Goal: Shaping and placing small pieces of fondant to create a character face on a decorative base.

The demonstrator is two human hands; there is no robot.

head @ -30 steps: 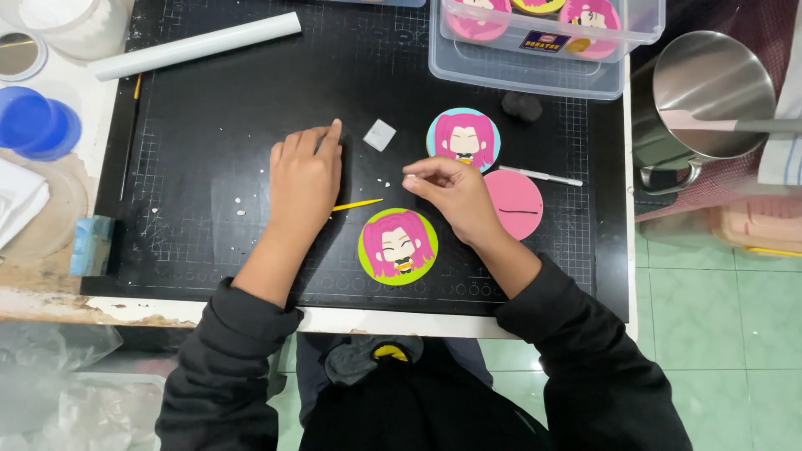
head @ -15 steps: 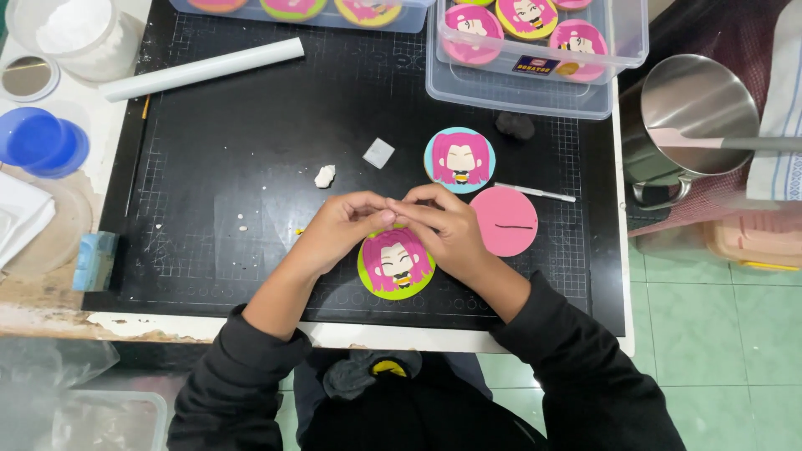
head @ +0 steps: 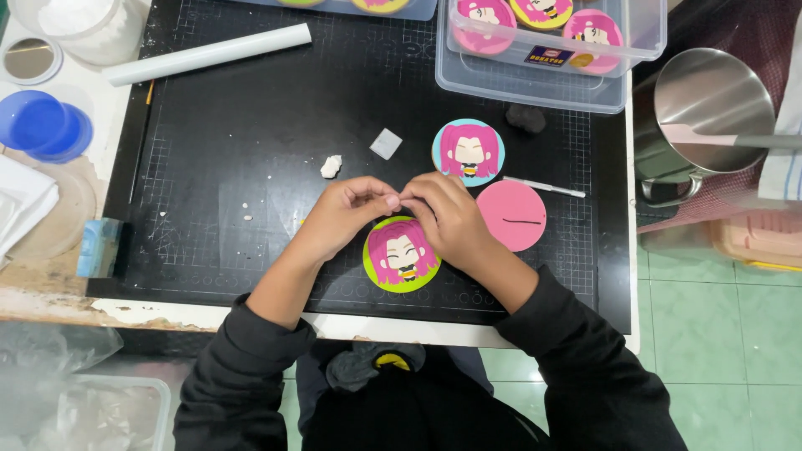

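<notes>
Both hands meet fingertip to fingertip directly above the round lime-green disc with a pink-haired cartoon figure (head: 401, 253); the left hand (head: 347, 213) and right hand (head: 447, 217) are narrowly pinched together, and whether a tiny piece sits between them cannot be told. The disc lies flat on the black gridded cutting mat (head: 251, 150), just beneath and toward the body from the fingertips, equally near each hand. A small soft-looking white lump (head: 331, 166) rests beyond the left hand.

Green-rimmed, pink-haired disc (head: 399, 255); black mat (head: 251, 108)

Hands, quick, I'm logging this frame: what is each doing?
Left hand: fingers pinched together at the right's fingertips; anything held is too small to tell.
Right hand: pinched likewise, over the green disc.
</notes>
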